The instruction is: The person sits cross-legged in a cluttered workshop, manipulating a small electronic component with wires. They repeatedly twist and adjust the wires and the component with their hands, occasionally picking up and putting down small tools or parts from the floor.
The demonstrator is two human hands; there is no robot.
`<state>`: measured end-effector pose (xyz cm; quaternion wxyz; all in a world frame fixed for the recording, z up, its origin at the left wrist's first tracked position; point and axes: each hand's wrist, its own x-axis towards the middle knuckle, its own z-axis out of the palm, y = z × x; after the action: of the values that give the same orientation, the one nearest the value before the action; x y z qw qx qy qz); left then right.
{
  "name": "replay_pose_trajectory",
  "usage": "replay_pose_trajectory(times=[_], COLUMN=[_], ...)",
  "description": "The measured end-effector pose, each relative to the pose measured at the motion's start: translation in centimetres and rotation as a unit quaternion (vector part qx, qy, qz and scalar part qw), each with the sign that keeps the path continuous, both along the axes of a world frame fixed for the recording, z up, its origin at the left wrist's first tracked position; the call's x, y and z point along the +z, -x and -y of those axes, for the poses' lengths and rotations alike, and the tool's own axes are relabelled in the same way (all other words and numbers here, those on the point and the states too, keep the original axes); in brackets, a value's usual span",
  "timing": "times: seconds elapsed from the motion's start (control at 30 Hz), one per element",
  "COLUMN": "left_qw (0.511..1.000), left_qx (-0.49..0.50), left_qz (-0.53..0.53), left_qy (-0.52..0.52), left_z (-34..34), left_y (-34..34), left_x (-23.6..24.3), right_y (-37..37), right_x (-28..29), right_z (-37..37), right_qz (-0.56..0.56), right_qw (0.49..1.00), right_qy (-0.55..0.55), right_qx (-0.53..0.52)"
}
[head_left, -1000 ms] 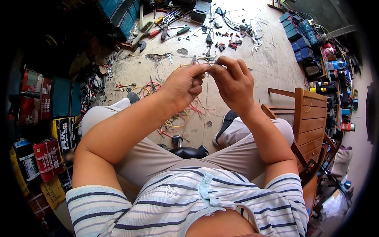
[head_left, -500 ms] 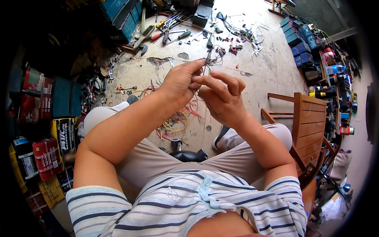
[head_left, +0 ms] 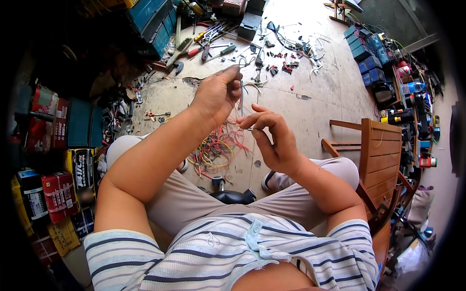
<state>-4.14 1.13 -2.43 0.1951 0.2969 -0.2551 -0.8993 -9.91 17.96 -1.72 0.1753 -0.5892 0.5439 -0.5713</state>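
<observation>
My left hand (head_left: pixel 218 94) is closed, thumb and fingers pinching a thin grey cable (head_left: pixel 241 99) whose loop sticks out above the fingertips. From there the cable hangs down toward my right hand (head_left: pixel 275 138). That hand sits lower and to the right, its fingers curled in a pinch around the cable's lower part; the exact grip point is small and hard to make out. Beneath both hands, a tangle of red, yellow and pink wires (head_left: pixel 213 150) lies on the floor between my legs.
Screwdrivers (head_left: pixel 225 52) and other hand tools lie at the far left of the floor. Small red and black connectors (head_left: pixel 290 67) are scattered farther out. A wooden chair (head_left: pixel 381 150) stands at my right. Boxes (head_left: pixel 58 191) are stacked at my left, and batteries (head_left: pixel 371 68) line the right.
My hands, close together before, have come apart. The left has shifted slightly left and up, the right down, and a length of cable now shows between them.
</observation>
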Motion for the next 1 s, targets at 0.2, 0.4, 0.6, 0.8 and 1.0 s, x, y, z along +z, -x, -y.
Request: replay_pose_trajectory(times=[0.2,0.4,0.6,0.8,1.0], left_qw=[1.0,0.998,0.997,0.997,0.984], left_qx=[0.019,0.034,0.054,-0.01,-0.134], left_qz=[-0.006,-0.045,-0.039,-0.012,0.004], left_qy=[-0.004,-0.023,-0.031,0.072,0.119], left_z=[0.9,3.1,4.3,1.9,-1.1], left_y=[0.1,-0.2,-0.2,-0.4,-0.8], left_x=[-0.3,-0.3,0.3,0.9,0.3], right_y=[0.9,1.2,1.4,3.4,5.3], right_x=[-0.4,0.1,0.4,0.3,0.0], right_z=[-0.3,-0.4,-0.5,-0.1,1.4], right_qz=[0.062,-0.001,-0.024,0.18,0.202], right_qw=[0.998,1.0,1.0,0.974,0.952], right_qy=[-0.018,0.006,0.008,-0.13,-0.133], right_qx=[0.008,-0.012,0.001,-0.046,-0.187])
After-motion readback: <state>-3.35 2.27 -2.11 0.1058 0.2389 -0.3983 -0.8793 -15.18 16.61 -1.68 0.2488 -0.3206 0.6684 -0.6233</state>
